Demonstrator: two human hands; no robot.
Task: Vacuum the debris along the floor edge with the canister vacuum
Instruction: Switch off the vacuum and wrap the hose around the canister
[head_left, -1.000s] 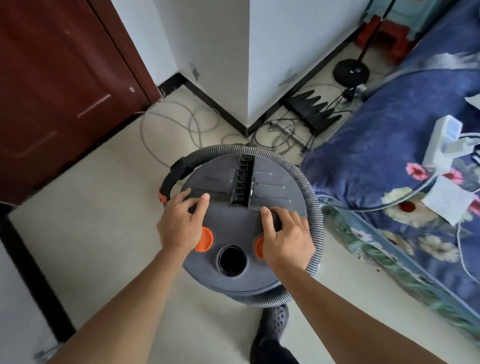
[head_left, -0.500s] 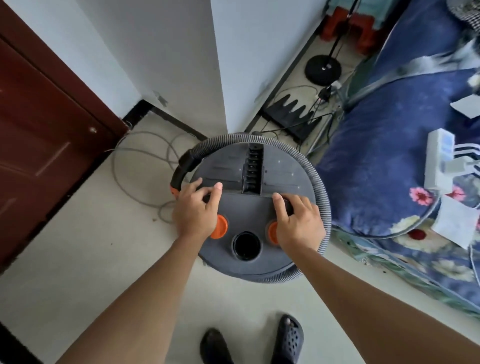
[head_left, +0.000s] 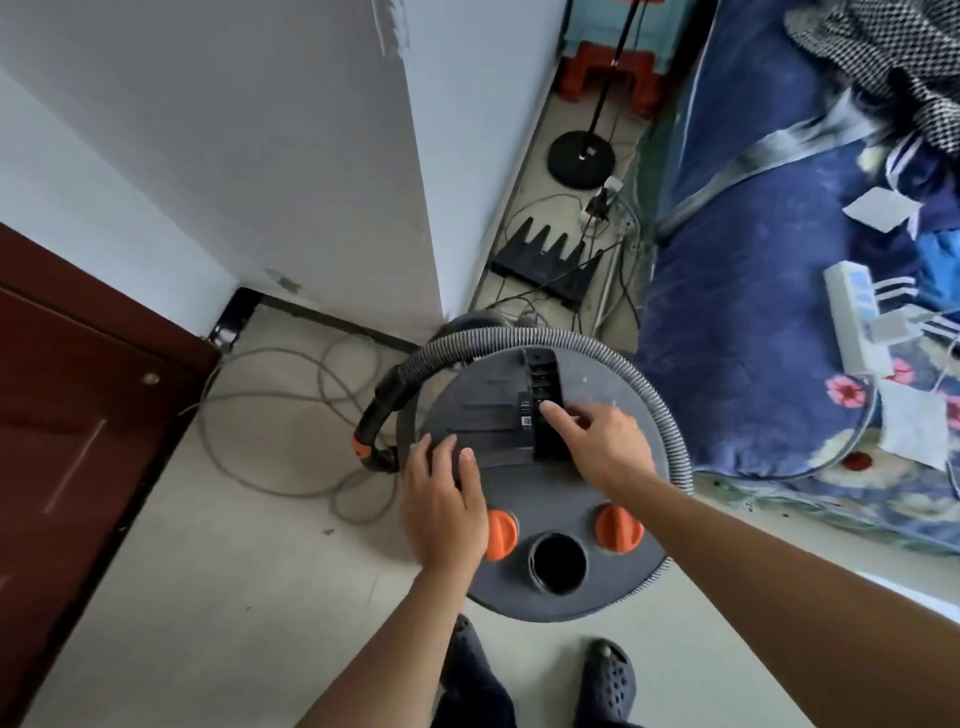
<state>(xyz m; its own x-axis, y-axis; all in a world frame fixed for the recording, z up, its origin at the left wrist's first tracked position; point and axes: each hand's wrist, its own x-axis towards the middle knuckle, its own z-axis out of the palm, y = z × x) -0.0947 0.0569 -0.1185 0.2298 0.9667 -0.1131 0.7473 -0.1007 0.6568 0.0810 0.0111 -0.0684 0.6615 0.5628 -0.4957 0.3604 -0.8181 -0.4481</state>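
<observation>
Clogs (head_left: 609, 678), dark, are on your feet at the near edge of the pale floor (head_left: 208, 597). Directly ahead of them stands the canister vacuum (head_left: 587, 384), grey lid up, near the floor's far edge at the white wall corner (head_left: 415, 208). Your left hand (head_left: 441, 512) lies flat on the lid's left side, fingers spread, beside an orange knob (head_left: 503, 535). Your right hand (head_left: 597, 441) is relaxed and grips nothing; its index finger touches the black handle (head_left: 543, 379) at lid centre. A ribbed hose (head_left: 662, 410) is wrapped round the lid's rim. Grey cable (head_left: 291, 415) lies looped on the floor left of the canister, toward the dark red door (head_left: 78, 441). Beyond, a black toothed rack (head_left: 550, 267) and a round lamp base (head_left: 582, 156) sit between the wall and the blue floral bed (head_left: 753, 338).
</observation>
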